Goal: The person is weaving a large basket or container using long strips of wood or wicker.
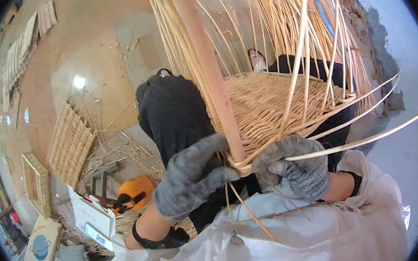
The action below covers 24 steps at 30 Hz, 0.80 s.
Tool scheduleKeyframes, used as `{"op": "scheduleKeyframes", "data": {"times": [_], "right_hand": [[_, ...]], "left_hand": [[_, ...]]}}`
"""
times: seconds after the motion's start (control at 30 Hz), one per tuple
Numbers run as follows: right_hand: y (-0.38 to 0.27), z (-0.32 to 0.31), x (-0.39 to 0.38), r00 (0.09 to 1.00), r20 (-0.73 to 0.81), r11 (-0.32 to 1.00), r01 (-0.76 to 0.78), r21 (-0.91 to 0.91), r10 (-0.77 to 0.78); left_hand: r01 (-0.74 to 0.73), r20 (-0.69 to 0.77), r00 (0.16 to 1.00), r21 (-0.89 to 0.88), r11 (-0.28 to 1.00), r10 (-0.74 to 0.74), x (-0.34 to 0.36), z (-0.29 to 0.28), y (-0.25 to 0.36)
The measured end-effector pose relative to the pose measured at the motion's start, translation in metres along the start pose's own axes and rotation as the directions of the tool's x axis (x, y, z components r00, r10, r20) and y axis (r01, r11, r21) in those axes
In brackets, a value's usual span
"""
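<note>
A woven wicker panel [267, 103] lies across my lap, with long pale rods rising from its edges. A thick, smooth wooden stick [218, 91] stands at its near corner, where a rod is wrapped round its foot. My left hand [189, 176], in a grey knitted glove, is curled round that corner, its thumb beside the foot of the stick. My right hand [293, 166], gloved alike, is closed on a wicker rod [262, 151] just right of the corner. Its fingertips are partly hidden. A loose pale rod [368, 145] sticks out to the right past this hand.
On the floor at left lie a woven panel [70, 140], a wicker frame [35, 184] and scattered cane offcuts [134, 151]. An orange and black object [135, 192] and a white box [91, 217] sit beside my left forearm. A pale wall [405, 134] stands at right.
</note>
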State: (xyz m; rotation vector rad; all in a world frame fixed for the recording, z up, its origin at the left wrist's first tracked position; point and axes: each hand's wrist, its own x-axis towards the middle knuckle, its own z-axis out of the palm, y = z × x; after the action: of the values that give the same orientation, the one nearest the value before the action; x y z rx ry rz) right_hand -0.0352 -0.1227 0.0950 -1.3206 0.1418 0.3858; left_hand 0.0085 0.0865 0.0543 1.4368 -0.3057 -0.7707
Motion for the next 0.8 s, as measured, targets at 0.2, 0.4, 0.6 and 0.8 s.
{"op": "scheduleKeyframes", "data": {"times": [0.2, 0.4, 0.6, 0.8], "right_hand": [[-0.008, -0.004, -0.003, 0.998, 0.036, 0.977, 0.055, -0.208, -0.049], [-0.041, -0.05, -0.024, 0.982, -0.103, 0.959, 0.127, -0.255, -0.158], [-0.034, -0.053, 0.026, 0.92, 0.22, 0.831, 0.389, -0.398, -0.325], [-0.045, -0.047, 0.038, 0.873, 0.436, 0.618, 0.469, -0.631, -0.217]], "left_hand": [[-0.095, -0.029, 0.995, -0.306, 0.947, 0.091, 0.015, 0.009, 0.015], [0.018, -0.041, 0.999, -0.138, 0.99, -0.024, 0.018, 0.024, 0.021], [-0.057, -0.162, 0.985, -0.036, 0.998, 0.05, 0.023, 0.031, 0.015], [0.005, -0.068, 0.998, 0.191, 0.982, 0.009, 0.033, 0.018, 0.021]]}}
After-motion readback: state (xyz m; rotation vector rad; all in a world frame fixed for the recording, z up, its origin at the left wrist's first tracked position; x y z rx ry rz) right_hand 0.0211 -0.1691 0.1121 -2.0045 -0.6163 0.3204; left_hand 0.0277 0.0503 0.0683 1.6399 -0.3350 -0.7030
